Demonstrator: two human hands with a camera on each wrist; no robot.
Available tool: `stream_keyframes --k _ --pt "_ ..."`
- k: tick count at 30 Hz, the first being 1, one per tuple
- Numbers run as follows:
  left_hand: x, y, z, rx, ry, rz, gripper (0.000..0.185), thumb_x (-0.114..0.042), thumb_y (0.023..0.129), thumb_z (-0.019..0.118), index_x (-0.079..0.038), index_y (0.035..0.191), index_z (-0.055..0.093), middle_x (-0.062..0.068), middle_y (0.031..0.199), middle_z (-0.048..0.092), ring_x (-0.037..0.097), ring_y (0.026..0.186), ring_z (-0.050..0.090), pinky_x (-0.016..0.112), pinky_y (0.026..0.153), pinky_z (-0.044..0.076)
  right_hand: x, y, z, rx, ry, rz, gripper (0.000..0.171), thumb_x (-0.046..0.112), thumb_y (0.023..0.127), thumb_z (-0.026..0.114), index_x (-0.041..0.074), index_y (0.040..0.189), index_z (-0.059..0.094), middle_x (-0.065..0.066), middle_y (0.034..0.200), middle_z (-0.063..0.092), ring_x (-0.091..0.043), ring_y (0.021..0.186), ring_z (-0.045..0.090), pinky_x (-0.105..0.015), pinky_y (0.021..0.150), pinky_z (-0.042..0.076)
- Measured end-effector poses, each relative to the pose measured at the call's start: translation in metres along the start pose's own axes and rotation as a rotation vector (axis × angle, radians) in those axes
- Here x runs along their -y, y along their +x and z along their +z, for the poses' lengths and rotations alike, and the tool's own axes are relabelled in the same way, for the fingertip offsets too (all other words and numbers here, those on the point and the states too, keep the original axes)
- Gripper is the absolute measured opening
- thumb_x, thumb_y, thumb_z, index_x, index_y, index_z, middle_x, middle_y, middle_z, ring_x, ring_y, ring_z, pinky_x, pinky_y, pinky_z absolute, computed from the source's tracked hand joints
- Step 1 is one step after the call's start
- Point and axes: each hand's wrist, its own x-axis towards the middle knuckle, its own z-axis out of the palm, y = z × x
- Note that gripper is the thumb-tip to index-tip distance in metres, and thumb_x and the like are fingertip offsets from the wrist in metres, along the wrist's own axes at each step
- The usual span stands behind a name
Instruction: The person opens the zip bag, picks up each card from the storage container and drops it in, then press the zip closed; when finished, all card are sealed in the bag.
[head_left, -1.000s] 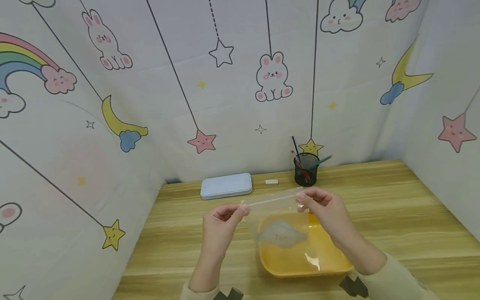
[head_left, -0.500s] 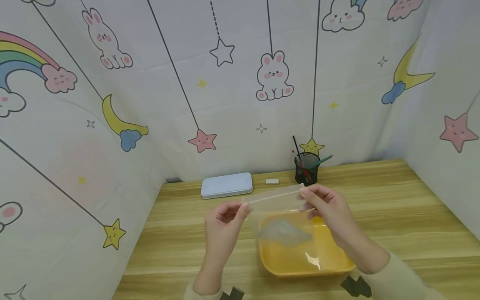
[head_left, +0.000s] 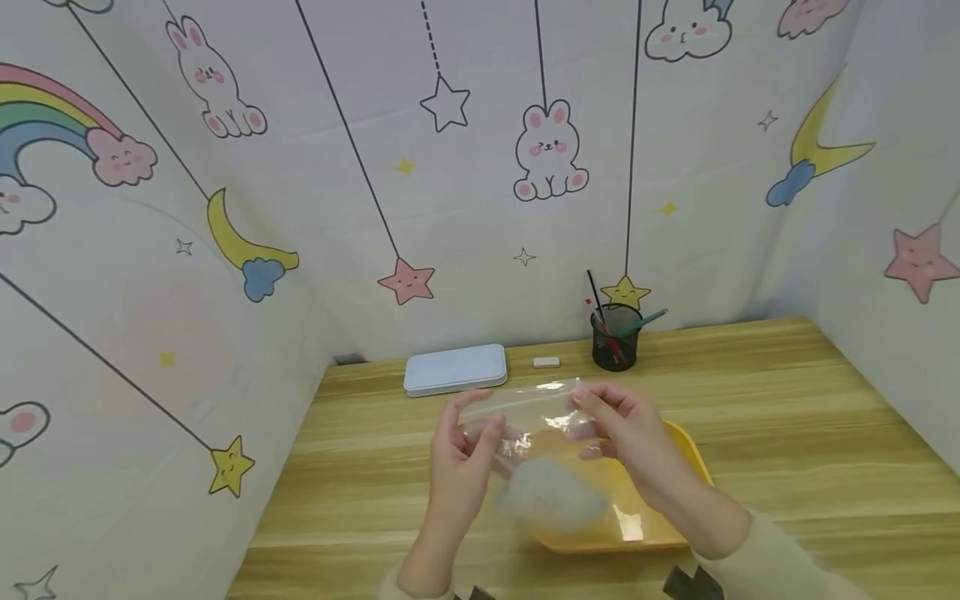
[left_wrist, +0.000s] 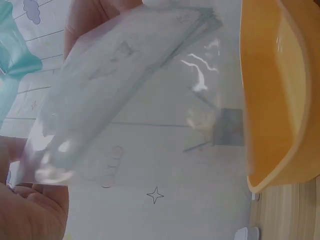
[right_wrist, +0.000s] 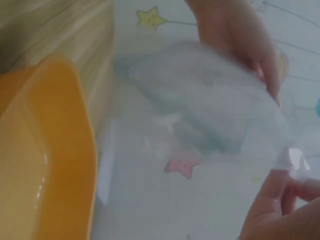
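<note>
A clear zip bag (head_left: 551,410) is held up over the front of a yellow plastic basin (head_left: 693,450). Inside it lies a pale, folded flat item with a greenish edge (left_wrist: 95,85); its kind is unclear, and motion blurs it in the head view. My left hand (head_left: 461,475) grips the bag's left side, thumb in front and fingers behind, visible through the film. At the upper right corner, my right hand (head_left: 630,429) pinches the bag near the zip strip. The bag hides part of the basin.
At the back of the wooden table (head_left: 780,400) lie a light blue flat case (head_left: 456,371) and a small white eraser (head_left: 547,362). A black mesh pen cup (head_left: 615,342) with several pens stands beside them. Patterned cloth walls (head_left: 480,208) enclose the table.
My left hand has shifted right and spread its fingers behind the bag. My right hand has moved left and slightly down. The bag's lower part has swung down and toward me.
</note>
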Motion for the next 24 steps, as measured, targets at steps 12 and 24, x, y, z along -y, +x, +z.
stream_keyframes --k 12,24 --pt "0.025 0.000 -0.078 -0.174 0.080 -0.227 0.033 -0.015 0.098 0.056 -0.005 0.129 0.049 0.008 0.077 0.068 0.005 0.045 0.042 0.015 0.039 0.037 -0.011 0.005 -0.017 0.121 -0.164 0.011 0.047 0.036 0.099 0.053 0.006 0.135 0.048 -0.017 0.116 0.061 -0.030 0.078 0.068 -0.034 0.064 0.056" --pt "0.090 -0.028 -0.113 -0.136 0.154 -0.433 0.036 -0.016 0.098 0.057 -0.003 0.130 0.047 0.007 0.067 0.062 0.005 0.041 0.038 0.016 0.038 0.031 -0.051 0.013 -0.024 0.324 -0.288 0.176 0.046 0.036 0.098 0.055 -0.003 0.121 0.058 -0.011 0.098 0.063 -0.023 0.071 0.067 -0.028 0.059 0.054"
